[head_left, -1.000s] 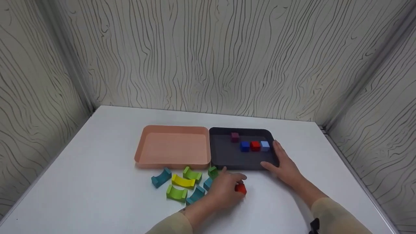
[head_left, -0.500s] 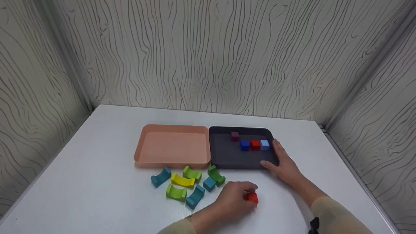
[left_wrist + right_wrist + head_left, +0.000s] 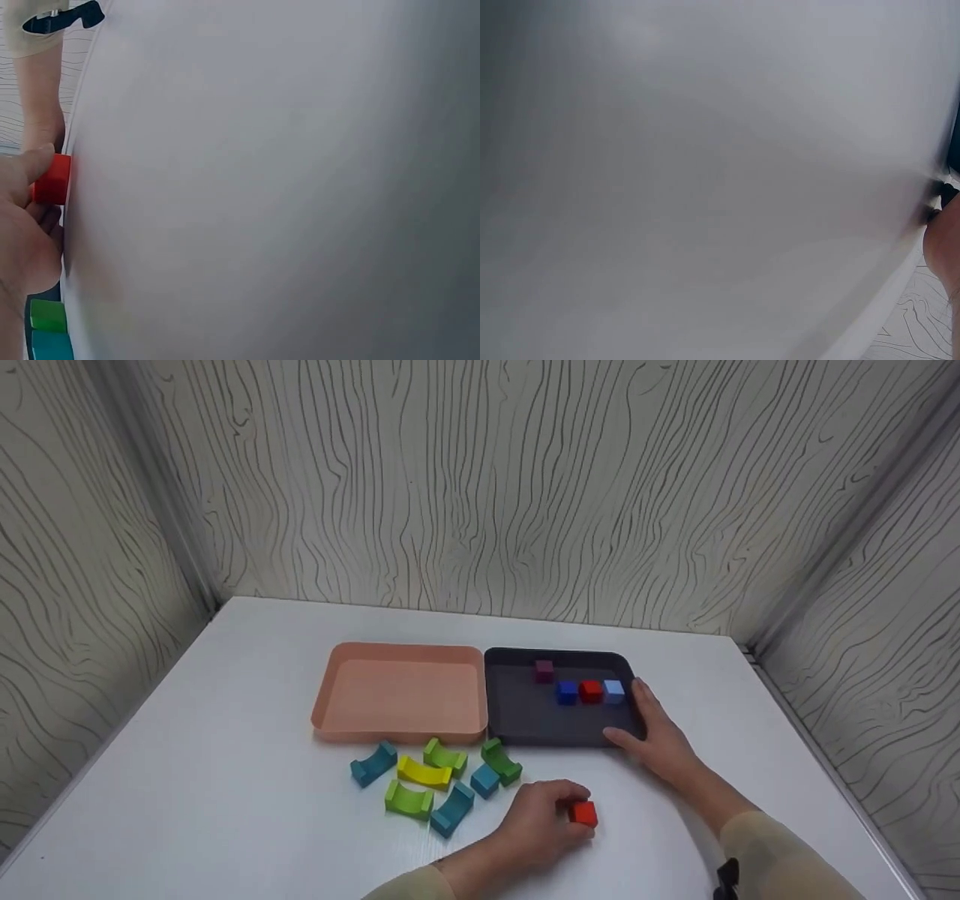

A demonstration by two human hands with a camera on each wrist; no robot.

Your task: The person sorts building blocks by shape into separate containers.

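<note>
Red: pinching 1 cube point(image 3: 584, 814) in left hand point(image 3: 536, 823); perhaps steadying dark tray point(image 3: 521, 709) beyond it with splayed right hand point(image 3: 662, 744).

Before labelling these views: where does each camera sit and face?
Head: head-worn, facing forward and down at table; left hand, right hand show.
Left wrist: worn there, facing table; left hand, right forearm show.
Right wrist: worn there, facing table; part of right hand shows.
Head and left wrist share the gripped red block.
</note>
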